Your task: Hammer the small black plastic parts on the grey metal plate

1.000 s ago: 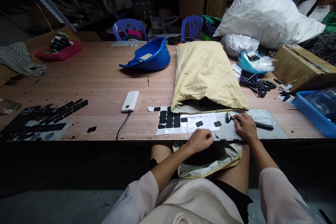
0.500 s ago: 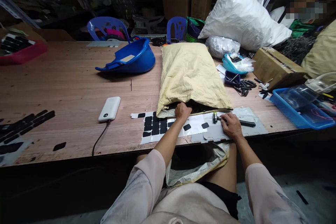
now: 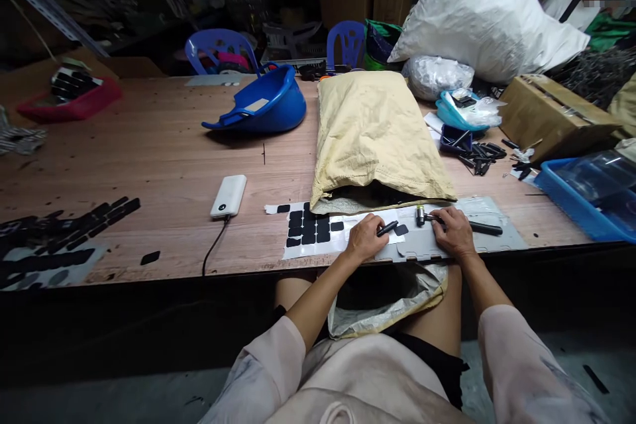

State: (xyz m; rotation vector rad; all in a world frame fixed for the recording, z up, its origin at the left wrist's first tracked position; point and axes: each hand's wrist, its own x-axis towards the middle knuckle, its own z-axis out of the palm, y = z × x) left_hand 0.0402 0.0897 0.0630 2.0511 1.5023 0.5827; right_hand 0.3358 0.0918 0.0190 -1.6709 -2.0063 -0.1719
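Note:
My left hand (image 3: 365, 237) pinches a small black elongated part (image 3: 387, 228) whose near end is hidden by the fingers. It is just over the white sheet (image 3: 340, 242) that bears rows of black rounded stickers (image 3: 309, 228). My right hand (image 3: 453, 232) is closed around the shaft of a small hammer (image 3: 485, 228). The hammer's head (image 3: 420, 215) points left and its black grip sticks out to the right, over a grey board (image 3: 509, 232). Behind both hands lies a yellow woven sack (image 3: 382, 129), its mouth facing me and dark inside.
An open sack (image 3: 392, 315) rests on my lap under the table edge. A white power bank (image 3: 228, 197) with a cable and a blue scoop (image 3: 271, 103) are to the left. At right are a cardboard box (image 3: 551, 112), black parts (image 3: 481, 156) and a blue tray (image 3: 586, 212).
My left hand has come out of the yellow sack's mouth with a black part and moved towards the hammer. My right hand stays on the hammer. The view has shifted slightly.

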